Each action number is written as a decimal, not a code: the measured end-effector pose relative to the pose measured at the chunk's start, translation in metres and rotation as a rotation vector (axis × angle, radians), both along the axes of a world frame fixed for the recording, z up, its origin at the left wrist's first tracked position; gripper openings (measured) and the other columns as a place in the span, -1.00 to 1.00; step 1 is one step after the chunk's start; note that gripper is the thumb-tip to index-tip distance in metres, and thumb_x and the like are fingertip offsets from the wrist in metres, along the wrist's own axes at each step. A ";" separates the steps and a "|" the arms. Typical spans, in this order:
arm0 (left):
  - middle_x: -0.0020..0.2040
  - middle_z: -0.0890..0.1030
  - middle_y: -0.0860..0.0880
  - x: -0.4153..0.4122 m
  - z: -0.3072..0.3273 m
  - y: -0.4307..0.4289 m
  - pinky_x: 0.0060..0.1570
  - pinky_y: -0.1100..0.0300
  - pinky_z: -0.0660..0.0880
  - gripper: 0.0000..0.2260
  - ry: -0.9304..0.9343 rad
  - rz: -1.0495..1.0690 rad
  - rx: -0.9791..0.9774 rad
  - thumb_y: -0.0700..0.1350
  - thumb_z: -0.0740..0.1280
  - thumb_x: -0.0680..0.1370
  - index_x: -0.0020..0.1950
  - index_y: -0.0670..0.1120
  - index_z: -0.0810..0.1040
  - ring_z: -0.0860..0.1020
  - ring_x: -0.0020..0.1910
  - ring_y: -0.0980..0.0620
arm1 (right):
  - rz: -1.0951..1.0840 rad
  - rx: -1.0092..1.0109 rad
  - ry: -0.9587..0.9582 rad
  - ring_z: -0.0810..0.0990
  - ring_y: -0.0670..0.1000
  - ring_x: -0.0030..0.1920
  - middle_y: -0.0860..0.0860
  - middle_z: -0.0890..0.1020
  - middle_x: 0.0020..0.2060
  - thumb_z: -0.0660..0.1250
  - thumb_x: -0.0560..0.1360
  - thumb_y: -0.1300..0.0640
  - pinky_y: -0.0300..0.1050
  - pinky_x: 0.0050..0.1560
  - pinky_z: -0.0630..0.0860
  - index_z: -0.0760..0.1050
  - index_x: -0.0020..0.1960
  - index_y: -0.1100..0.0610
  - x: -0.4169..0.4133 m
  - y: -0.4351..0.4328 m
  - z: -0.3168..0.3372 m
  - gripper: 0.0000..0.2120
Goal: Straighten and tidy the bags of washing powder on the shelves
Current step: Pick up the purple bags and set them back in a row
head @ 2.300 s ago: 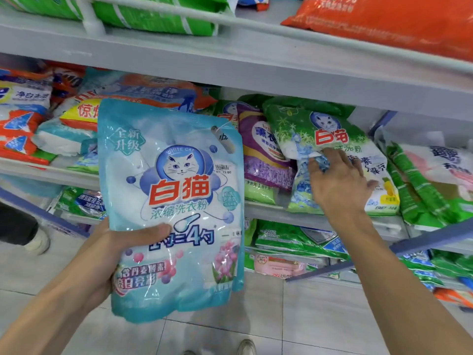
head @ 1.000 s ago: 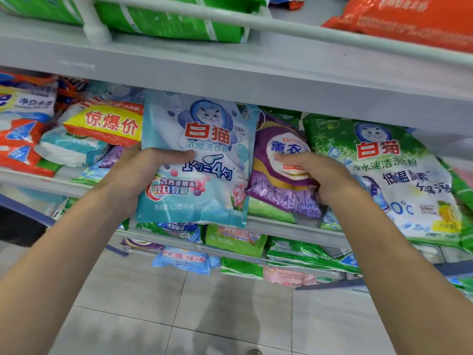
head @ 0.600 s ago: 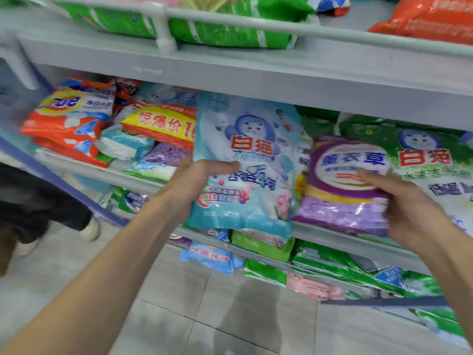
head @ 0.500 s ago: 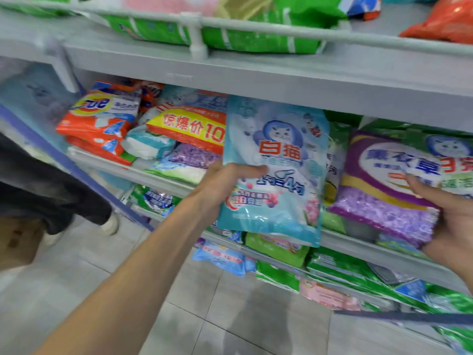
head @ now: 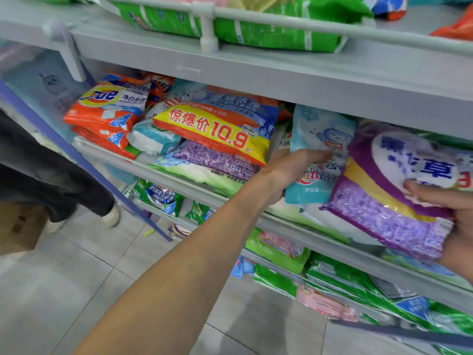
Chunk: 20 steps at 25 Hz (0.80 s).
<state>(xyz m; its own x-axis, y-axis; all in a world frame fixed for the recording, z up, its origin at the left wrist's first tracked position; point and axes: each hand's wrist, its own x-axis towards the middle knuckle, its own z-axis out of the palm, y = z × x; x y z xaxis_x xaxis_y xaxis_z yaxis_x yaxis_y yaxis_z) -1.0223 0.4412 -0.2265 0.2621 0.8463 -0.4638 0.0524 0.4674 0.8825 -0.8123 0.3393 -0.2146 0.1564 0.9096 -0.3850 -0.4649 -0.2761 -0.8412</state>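
My left hand point(head: 289, 172) grips a light blue bag of washing powder point(head: 317, 149) with a cat logo, standing upright on the middle shelf point(head: 179, 175). My right hand point(head: 458, 226), at the right edge, holds a purple bag point(head: 391, 201) tilted in front of the shelf, overlapping the blue bag's right side. Left of the blue bag lies a heap: a yellow and orange price bag point(head: 215, 126) on a purple and green bag point(head: 204, 165), with orange bags point(head: 105, 111) further left.
The upper shelf point(head: 256, 73) hangs low over the bags and carries green bags point(head: 256, 34) behind a rail. Lower shelves hold green, pink and blue bags point(head: 279, 249). A person's dark trouser leg and shoe point(head: 110, 216) stand at the left on the tiled floor.
The blue bag went from in front of me onto the middle shelf. My right hand took the purple bag and drew it forward. The view swung left.
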 end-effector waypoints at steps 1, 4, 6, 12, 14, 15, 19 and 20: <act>-0.02 0.75 -0.14 0.004 0.000 0.000 0.07 -0.09 0.66 -0.51 0.054 0.021 0.043 0.11 0.58 0.25 0.11 -0.08 0.68 0.72 -0.10 -0.12 | 0.025 -0.018 0.006 0.77 0.01 -0.11 0.01 0.77 -0.10 0.33 0.44 0.28 0.02 -0.20 0.70 0.77 -0.19 0.06 -0.008 0.002 0.004 -0.74; -0.23 0.73 -0.02 -0.010 0.010 -0.004 -0.20 0.13 0.64 -0.74 0.269 0.175 0.276 0.13 0.52 0.39 -0.19 -0.07 0.67 0.70 -0.26 0.01 | 0.079 -0.056 -0.014 0.77 0.03 -0.08 0.04 0.77 -0.04 0.37 0.35 0.26 0.04 -0.13 0.70 0.77 -0.12 0.08 -0.011 0.007 0.006 -0.76; -0.22 0.72 -0.13 -0.039 0.021 -0.013 -0.33 0.14 0.62 -0.76 0.221 0.278 0.283 0.02 0.48 0.52 -0.17 -0.16 0.65 0.70 -0.31 -0.05 | 0.085 -0.066 -0.001 0.76 0.02 -0.08 0.04 0.77 -0.03 0.37 0.34 0.25 0.02 -0.14 0.70 0.77 -0.11 0.08 -0.015 0.008 0.008 -0.76; -0.05 0.71 -0.19 -0.157 0.009 -0.028 -0.29 0.06 0.67 -0.49 0.330 0.486 -0.082 0.19 0.50 0.46 0.15 -0.20 0.56 0.73 -0.29 -0.12 | 0.066 -0.118 -0.077 0.77 0.01 -0.18 0.02 0.77 -0.14 0.33 0.50 0.27 -0.05 -0.27 0.69 0.77 -0.22 0.07 -0.027 0.012 0.013 -0.73; -0.04 0.69 -0.19 -0.173 0.003 -0.021 -0.26 0.06 0.68 -0.42 0.369 0.514 -0.137 0.23 0.51 0.42 0.19 -0.18 0.54 0.73 -0.28 -0.14 | 0.081 -0.101 -0.104 0.77 0.03 -0.15 0.03 0.77 -0.09 0.40 0.41 0.25 -0.01 -0.22 0.70 0.77 -0.18 0.05 -0.032 0.015 0.017 -0.81; -0.05 0.68 -0.17 -0.175 0.002 -0.017 -0.24 0.06 0.69 -0.42 0.371 0.518 -0.128 0.23 0.52 0.40 0.19 -0.17 0.53 0.72 -0.26 -0.12 | 0.079 -0.083 -0.130 0.76 -0.01 -0.20 0.01 0.77 -0.15 0.45 0.31 0.24 -0.08 -0.27 0.69 0.77 -0.23 0.03 -0.038 0.013 0.023 -0.84; -0.19 0.53 -0.10 -0.169 0.008 0.000 -0.08 0.07 0.66 -0.62 0.366 0.534 -0.012 0.16 0.47 0.47 0.00 -0.13 0.51 0.56 -0.28 -0.07 | 0.134 -0.028 -0.321 0.67 -0.16 -0.46 -0.07 0.73 -0.37 0.46 -0.02 0.10 -0.35 -0.51 0.53 0.68 -0.21 0.08 -0.050 0.011 0.036 -0.63; -0.20 0.53 -0.09 -0.167 0.011 0.005 -0.07 0.07 0.66 -0.67 0.367 0.538 0.011 0.13 0.47 0.48 -0.06 -0.11 0.51 0.54 -0.31 -0.06 | 0.126 -0.048 -0.327 0.68 -0.14 -0.45 -0.05 0.74 -0.33 0.46 0.04 0.11 -0.32 -0.50 0.55 0.64 -0.11 0.08 -0.049 0.012 0.032 -0.60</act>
